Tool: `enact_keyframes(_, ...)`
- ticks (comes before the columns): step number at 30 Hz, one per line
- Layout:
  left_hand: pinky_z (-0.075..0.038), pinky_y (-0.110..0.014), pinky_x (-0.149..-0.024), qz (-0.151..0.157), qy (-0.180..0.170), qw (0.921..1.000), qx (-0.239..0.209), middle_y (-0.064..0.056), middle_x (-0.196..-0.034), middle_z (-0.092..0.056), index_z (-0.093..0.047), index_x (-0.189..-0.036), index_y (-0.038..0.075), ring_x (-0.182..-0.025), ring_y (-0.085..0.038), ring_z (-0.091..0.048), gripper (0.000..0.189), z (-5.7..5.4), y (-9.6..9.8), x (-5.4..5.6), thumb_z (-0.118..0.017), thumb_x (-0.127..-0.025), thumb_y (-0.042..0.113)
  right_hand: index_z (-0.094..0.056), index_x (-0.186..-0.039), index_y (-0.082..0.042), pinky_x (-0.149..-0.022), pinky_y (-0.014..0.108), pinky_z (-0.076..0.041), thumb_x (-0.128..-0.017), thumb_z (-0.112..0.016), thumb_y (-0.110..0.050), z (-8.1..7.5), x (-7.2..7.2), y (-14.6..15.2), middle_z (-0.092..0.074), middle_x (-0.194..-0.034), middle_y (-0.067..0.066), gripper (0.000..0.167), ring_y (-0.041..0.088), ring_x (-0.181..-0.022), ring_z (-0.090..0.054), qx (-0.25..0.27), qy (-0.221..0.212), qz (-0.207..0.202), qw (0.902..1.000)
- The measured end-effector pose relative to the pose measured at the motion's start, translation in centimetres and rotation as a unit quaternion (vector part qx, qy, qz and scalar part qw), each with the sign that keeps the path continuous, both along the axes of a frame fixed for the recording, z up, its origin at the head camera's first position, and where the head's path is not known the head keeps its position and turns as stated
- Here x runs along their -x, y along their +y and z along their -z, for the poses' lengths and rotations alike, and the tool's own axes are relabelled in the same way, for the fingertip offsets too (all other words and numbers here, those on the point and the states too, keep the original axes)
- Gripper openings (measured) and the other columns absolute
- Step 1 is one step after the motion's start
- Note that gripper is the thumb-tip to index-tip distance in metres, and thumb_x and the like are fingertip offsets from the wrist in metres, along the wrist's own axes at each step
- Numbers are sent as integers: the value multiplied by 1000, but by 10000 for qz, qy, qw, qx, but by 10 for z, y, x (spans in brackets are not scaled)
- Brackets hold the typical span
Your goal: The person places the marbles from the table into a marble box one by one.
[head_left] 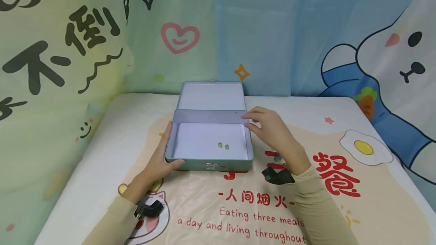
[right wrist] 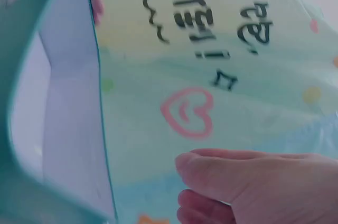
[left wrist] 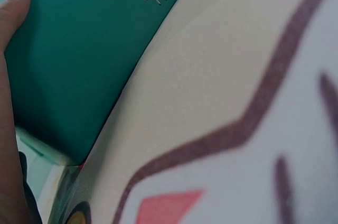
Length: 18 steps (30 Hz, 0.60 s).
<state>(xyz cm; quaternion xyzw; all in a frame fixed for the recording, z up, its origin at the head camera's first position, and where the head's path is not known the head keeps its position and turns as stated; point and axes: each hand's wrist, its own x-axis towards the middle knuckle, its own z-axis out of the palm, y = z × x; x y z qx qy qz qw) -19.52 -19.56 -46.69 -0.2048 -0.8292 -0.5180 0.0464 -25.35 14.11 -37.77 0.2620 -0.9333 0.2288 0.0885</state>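
Observation:
A green tin box (head_left: 209, 165) stands with its lid (head_left: 212, 95) tipped back, showing a pale interior. Two small green pieces (head_left: 223, 146) lie on its floor, too small to identify. My left hand (head_left: 156, 160) holds the near left corner, thumb on the front and fingers along the left side; the left wrist view shows the thumb (left wrist: 18, 5) on the green wall. At the right rim hovers my right hand (head_left: 272, 129), its thumb and fingertips apart. Nothing shows clearly between them. In the right wrist view, this hand (right wrist: 253, 187) appears beside the open box (right wrist: 74, 97), some fingers bent.
A printed tablecloth (head_left: 259, 207) with red lettering covers the table. Small coloured spots (head_left: 277, 158) show near my right wrist; I cannot tell whether they are printed. A patterned curtain (head_left: 255, 29) hangs behind the table. Each wrist wears a black strap (head_left: 277, 176).

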Motion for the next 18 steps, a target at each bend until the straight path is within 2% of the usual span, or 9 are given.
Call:
enact_keyframes(2, -13, -62, -110, -37, 22, 10000, 27, -14, -161, 0, 1, -153, 7, -146, -33, -4, 112, 0, -1, -1, -77, -74, 16, -70, -113, -8, -82, 40, -53, -85, -70, -13, -1, 0, 16, -67, -108, 8, 28, 25, -92, -65, 109, 24, 178, 9998)
enact_keyframes(5, -13, -62, -110, -66, 114, 9999, 38, -6, -161, 1, 2, -154, 15, -147, -29, -5, 115, 15, -8, 5, -78, -73, 19, -69, -114, -8, -82, 42, -53, -87, -69, -14, 2, 2, 39, -66, -109, 9, 28, 28, -94, -67, 60, -142, 387, 9991)
enact_keyframes(9, -13, -60, -110, -123, 241, 9996, 28, 5, -161, 0, 3, -154, 27, -147, -23, -4, 116, 35, -15, 16, -80, -72, 32, -68, -115, -6, -83, 45, -53, -89, -66, -13, 11, 4, 62, -66, -110, 13, 28, 31, -99, -66, -42, -678, 583, 9960)
enact_keyframes(13, -12, -62, -110, -118, 248, 9996, 19, 6, -161, 0, 2, -154, 27, -148, -22, -3, 114, 36, -14, 16, -78, -74, 38, -67, -116, -2, -87, 46, -51, -90, -64, -11, 23, 6, 79, -65, -109, 16, 28, 32, -102, -63, -11, -1141, 698, 9910)
enact_keyframes(18, -13, -61, -111, -116, 216, 9996, 100, 5, -161, 0, 2, -154, 26, -148, -23, -4, 115, 38, -9, 17, -78, -73, 39, -67, -115, 0, -87, 47, -51, -90, -64, -10, 41, 8, 97, -67, -107, 17, 27, 31, -99, -63, -66, -1273, 727, 9892)
